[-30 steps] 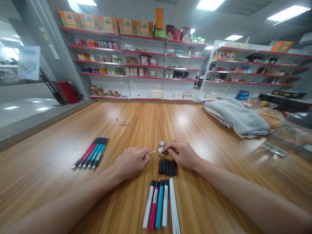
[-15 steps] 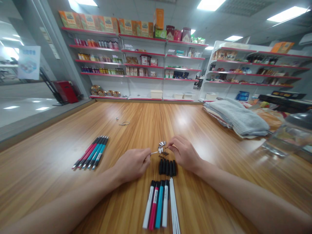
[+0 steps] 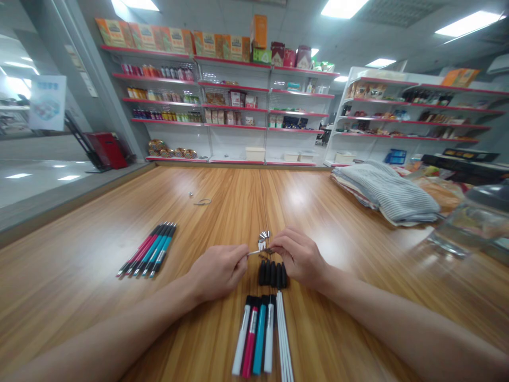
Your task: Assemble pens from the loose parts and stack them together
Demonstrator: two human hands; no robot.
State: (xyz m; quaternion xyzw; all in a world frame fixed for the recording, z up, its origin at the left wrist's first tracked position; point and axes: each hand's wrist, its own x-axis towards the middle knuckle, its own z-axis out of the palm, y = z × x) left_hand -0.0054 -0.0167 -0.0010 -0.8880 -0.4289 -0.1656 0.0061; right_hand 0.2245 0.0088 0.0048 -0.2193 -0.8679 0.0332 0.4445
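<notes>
My left hand (image 3: 220, 271) is closed around a thin white pen refill (image 3: 255, 252), which sticks out to the right. My right hand (image 3: 300, 257) pinches at the refill's far tip; whatever tiny part is in those fingers is too small to make out. Just beyond lie silver cone-shaped pen tips (image 3: 264, 235) and small white pieces (image 3: 261, 245). Black pen grips (image 3: 272, 274) are lined up below the fingers. Nearer to me are white, pink and blue pen barrels (image 3: 260, 337) beside a row of white refills (image 3: 283, 339).
Several pink and blue pens (image 3: 148, 249) lie side by side at the left. A small ring-shaped object (image 3: 203, 201) is farther off. Folded striped cloth (image 3: 392, 191) and a clear water container (image 3: 469, 223) stand on the right. Stocked shelves (image 3: 234, 90) rise behind the table.
My right hand has moved left and slightly toward me, so its fingertips now meet the refill's tip. My left hand has shifted slightly to the right with the refill.
</notes>
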